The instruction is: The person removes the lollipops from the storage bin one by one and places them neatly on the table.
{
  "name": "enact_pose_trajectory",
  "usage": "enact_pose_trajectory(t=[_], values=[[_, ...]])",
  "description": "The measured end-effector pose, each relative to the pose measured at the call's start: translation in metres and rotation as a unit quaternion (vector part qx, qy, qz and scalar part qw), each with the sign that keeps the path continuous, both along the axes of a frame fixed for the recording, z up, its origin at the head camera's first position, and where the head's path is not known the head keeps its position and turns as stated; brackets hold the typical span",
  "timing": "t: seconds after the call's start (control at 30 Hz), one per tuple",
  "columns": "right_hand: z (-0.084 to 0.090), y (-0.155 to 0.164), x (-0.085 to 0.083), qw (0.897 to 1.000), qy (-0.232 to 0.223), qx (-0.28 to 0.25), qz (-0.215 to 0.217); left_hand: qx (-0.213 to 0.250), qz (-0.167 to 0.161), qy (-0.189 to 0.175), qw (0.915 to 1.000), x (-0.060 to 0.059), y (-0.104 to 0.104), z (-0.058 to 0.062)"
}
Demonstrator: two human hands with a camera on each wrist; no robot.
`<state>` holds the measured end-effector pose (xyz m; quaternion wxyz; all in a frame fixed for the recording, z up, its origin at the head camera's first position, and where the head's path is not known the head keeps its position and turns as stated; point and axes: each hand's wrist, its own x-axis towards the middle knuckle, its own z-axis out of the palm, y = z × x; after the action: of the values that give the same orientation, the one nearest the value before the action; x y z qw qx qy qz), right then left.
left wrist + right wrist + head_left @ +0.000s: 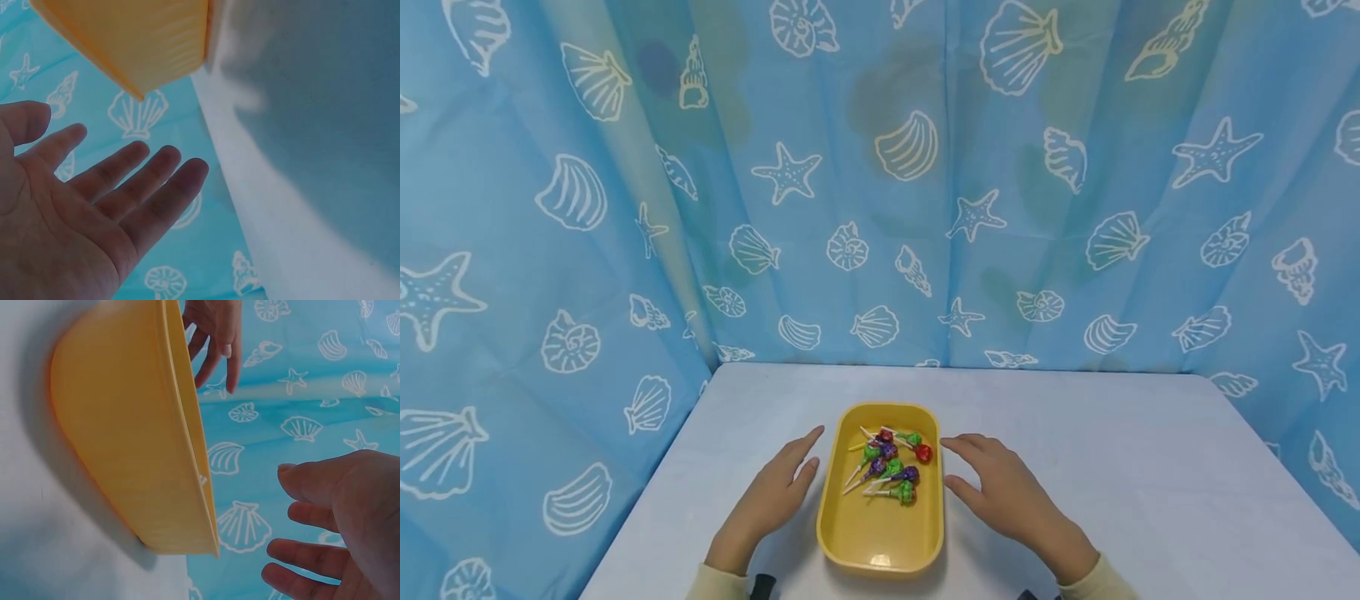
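A yellow tray (880,546) sits on the table near the front edge. Several lollipops (891,471) in green, purple and red wrappers lie in its far half. My left hand (778,492) hovers just left of the tray with straight fingers, holding nothing. My right hand (1000,492) hovers just right of it, fingers relaxed and empty. The left wrist view has my open palm (94,206) with the tray's corner (137,37) above it. In the right wrist view the tray's outer wall (125,437) fills the left, my right hand (337,537) lies beside it, and the left hand's fingers (215,337) show beyond.
The pale blue table (1112,467) reaches back to a blue curtain (880,183) printed with shells and starfish, which closes in the left, back and right sides. Bare tabletop lies on either side of the tray.
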<state>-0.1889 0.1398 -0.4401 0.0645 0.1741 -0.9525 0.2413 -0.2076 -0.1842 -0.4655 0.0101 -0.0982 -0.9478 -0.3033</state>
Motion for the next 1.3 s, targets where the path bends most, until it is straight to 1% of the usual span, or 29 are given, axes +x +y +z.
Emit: enact_pose_trajectory(t=[0.17,0.33,0.5,0.6,0.7,0.8,0.97,1.07,1.17,1.3], values=[[0.0,-0.006,-0.004,1.0,0.0,0.012,0.006,0.014,-0.003,-0.009,0.9999,-0.003,0.002,0.0],[0.0,-0.013,-0.005,0.999,0.009,0.008,0.034,0.03,-0.003,-0.031,0.9991,-0.005,0.003,0.001],[-0.001,-0.017,-0.005,0.998,0.012,-0.003,0.061,0.043,-0.006,-0.035,0.9985,-0.007,0.003,0.0],[-0.002,-0.018,-0.006,0.997,0.002,-0.007,0.073,0.052,-0.013,-0.032,0.9981,-0.008,0.005,-0.002],[-0.001,-0.02,-0.007,0.997,-0.013,-0.007,0.081,0.058,-0.012,-0.029,0.9978,-0.007,0.008,-0.004],[-0.001,-0.024,-0.008,0.996,-0.025,-0.004,0.089,0.064,-0.007,-0.032,0.9974,-0.006,0.01,-0.006],[-0.004,-0.03,-0.009,0.994,-0.041,0.007,0.097,0.08,-0.008,-0.041,0.9959,-0.007,0.01,-0.01],[-0.006,-0.033,-0.01,0.994,-0.041,0.018,0.101,0.086,-0.006,-0.041,0.9954,-0.007,0.011,-0.013],[-0.008,-0.036,-0.011,0.994,-0.032,0.024,0.106,0.088,0.0,-0.043,0.9952,-0.008,0.012,-0.014],[-0.01,-0.039,-0.012,0.993,-0.018,0.031,0.115,0.099,0.003,-0.056,0.9935,-0.01,0.014,-0.017]])
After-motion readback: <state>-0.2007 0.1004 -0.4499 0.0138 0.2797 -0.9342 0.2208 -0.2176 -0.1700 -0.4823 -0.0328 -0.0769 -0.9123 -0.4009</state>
